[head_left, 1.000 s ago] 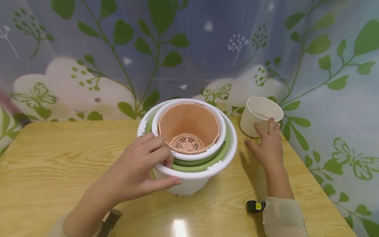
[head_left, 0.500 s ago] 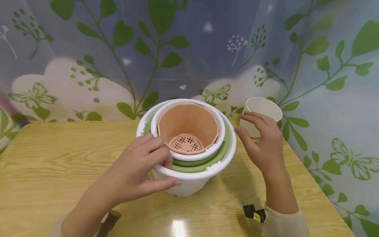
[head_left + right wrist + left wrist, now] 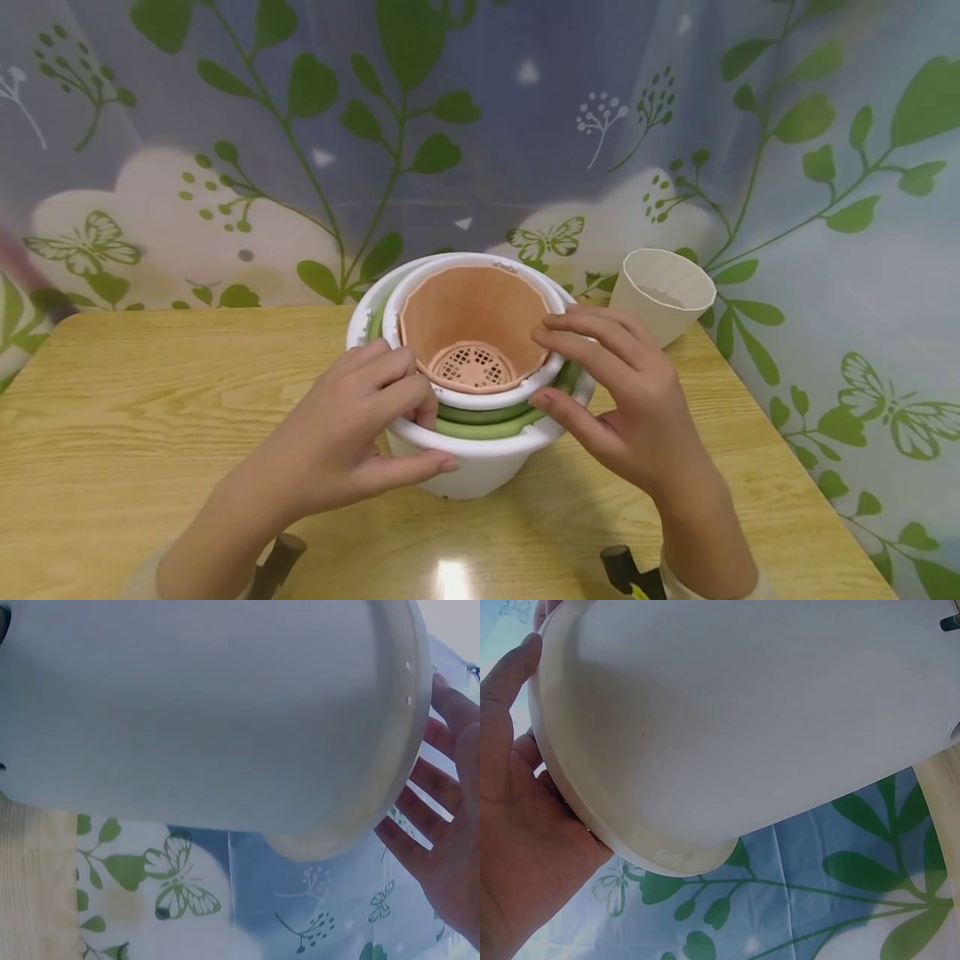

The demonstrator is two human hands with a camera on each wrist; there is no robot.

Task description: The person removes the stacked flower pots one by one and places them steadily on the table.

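Nested pots sit mid-worktop (image 3: pixel 135 400), a person's two hands on them. Outermost is a big white pot (image 3: pixel 480 467); inside it a green pot (image 3: pixel 487 425), then a smaller white pot (image 3: pixel 487 398), then a terracotta-coloured pot (image 3: pixel 480 312) w/ a mesh base, innermost.

Left hand (image 3: pixel 352 425) holds the stack's near-left side: thumb along the big white pot's wall just under its rim, fingers curled over the rims above. Grip is closed round the pot edge. Right hand (image 3: pixel 622 392) is at the stack's right side, fingers spread and lightly bent, tips at the inner rims, thumb near the outer rim; grip is wide, and whether it pinches anything yet can't be told from the head view. Right wrist view shows the palm open beside the rim.

A cream faceted cup (image 3: pixel 660 292) stands alone, right of the stack & behind it, near the leaf-print curtain (image 3: pixel 225 125).

Handling, as a judgement: pots look like thin moulded plastic, so light, stiff, fairly smooth, apt to stick when nested. Rolled rims seem the best hold; brace the outer pot while lifting an inner one by its lip.
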